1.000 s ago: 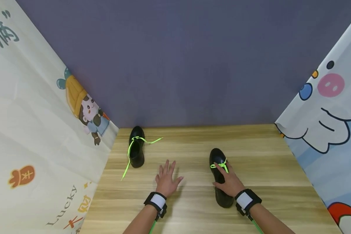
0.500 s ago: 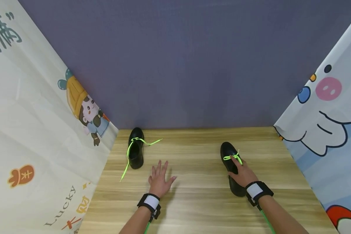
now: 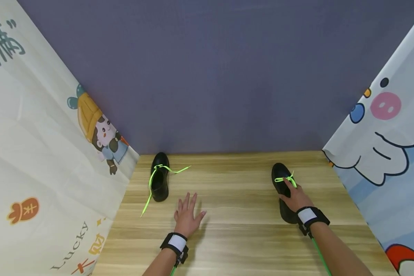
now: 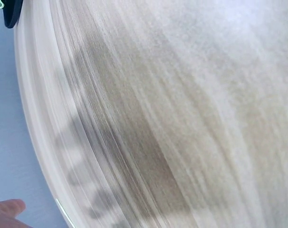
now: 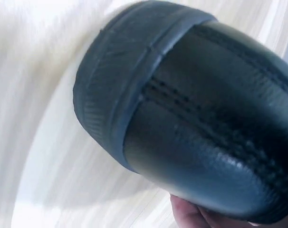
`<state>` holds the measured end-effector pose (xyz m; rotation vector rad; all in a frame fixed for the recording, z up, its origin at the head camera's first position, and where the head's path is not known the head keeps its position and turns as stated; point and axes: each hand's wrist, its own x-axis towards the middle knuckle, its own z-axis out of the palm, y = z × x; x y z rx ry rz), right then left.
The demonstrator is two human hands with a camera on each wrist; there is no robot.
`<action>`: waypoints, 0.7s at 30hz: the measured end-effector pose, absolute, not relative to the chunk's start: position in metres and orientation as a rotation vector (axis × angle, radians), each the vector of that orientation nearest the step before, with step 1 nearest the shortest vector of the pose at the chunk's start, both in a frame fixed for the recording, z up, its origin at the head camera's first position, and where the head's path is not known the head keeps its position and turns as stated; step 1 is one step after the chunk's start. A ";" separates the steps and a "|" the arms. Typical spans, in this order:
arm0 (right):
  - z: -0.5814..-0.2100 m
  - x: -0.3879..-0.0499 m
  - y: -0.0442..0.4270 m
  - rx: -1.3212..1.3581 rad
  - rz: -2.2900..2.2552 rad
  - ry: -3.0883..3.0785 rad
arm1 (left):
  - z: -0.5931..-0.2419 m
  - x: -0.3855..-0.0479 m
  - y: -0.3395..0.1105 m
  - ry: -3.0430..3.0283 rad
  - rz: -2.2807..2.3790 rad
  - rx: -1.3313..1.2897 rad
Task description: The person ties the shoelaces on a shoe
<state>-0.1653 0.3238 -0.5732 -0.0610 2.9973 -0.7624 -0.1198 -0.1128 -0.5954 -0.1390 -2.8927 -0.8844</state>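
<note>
My right hand [image 3: 298, 197] grips a black lace-up shoe [image 3: 279, 173] by its sides, thumb on the left side. Its bright green laces stand in a bow near my fingers. In the right wrist view the shoe's heel [image 5: 110, 90] and stitched back fill much of the picture, with a bit of a finger [image 5: 187, 211] under it. My left hand [image 3: 187, 220] hovers spread above the wooden tabletop, holding nothing. Ahead and left of it sits a second black shoe [image 3: 160, 188], its green laces hanging loose to both sides.
The wood-grain tabletop [image 3: 224, 191] ends at a grey-blue upright surface [image 3: 214, 76] behind. Printed white curtains flank it: the left curtain [image 3: 48, 153] has a cartoon figure, the right curtain [image 3: 410, 126] a pig face. The second shoe stands close to the left curtain and the back edge.
My right hand has carried the shoe to the right and farther back. My left hand has drifted slightly left, still spread. The second shoe stays put.
</note>
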 end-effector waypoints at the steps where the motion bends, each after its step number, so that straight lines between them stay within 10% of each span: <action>1: -0.573 -0.168 0.327 -0.046 -0.751 2.996 | -0.596 -0.120 -0.113 -2.888 -0.888 -0.142; 21: -0.576 -0.208 0.378 0.097 -0.708 2.959 | -0.608 -0.124 -0.114 -2.881 -0.938 -0.157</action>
